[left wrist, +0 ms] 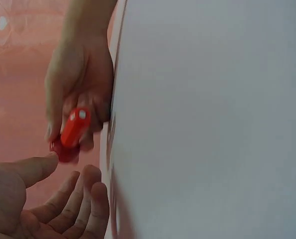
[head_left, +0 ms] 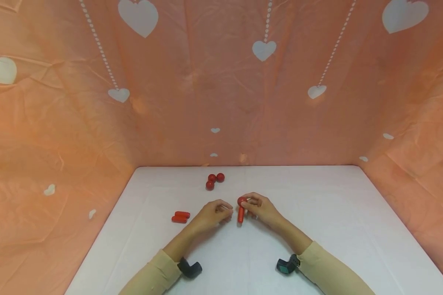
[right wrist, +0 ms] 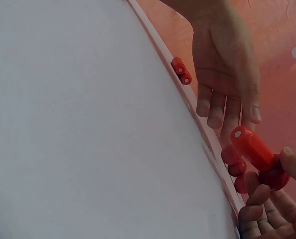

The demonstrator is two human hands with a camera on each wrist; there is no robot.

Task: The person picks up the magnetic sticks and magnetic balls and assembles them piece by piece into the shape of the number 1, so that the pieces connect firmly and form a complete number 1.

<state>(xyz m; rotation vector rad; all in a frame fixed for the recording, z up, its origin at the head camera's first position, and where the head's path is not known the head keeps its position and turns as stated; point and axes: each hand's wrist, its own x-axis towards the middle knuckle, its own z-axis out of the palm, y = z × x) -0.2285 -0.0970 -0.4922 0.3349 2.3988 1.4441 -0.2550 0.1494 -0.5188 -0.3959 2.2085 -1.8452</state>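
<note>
Between thumb and fingers, my right hand point(head_left: 263, 212) pinches a dark red ball point(head_left: 241, 200) above the table. A bright red rod point(head_left: 240, 215) extends from the ball toward me and looks joined to it; in the right wrist view its free end shows a white spot. My left hand point(head_left: 212, 214) is just left of the rod, fingers relaxed and slightly bent, with nothing in it. In the left wrist view, the left thumb point(left wrist: 36, 168) appears close to the ball; whether they touch I cannot tell.
Two red rods point(head_left: 179, 219) lie side by side left of my left hand. Three red balls point(head_left: 210, 185) sit clustered farther back on the white table point(head_left: 317, 205). An orange cloth with white hearts point(head_left: 192, 102) stands behind and at both sides.
</note>
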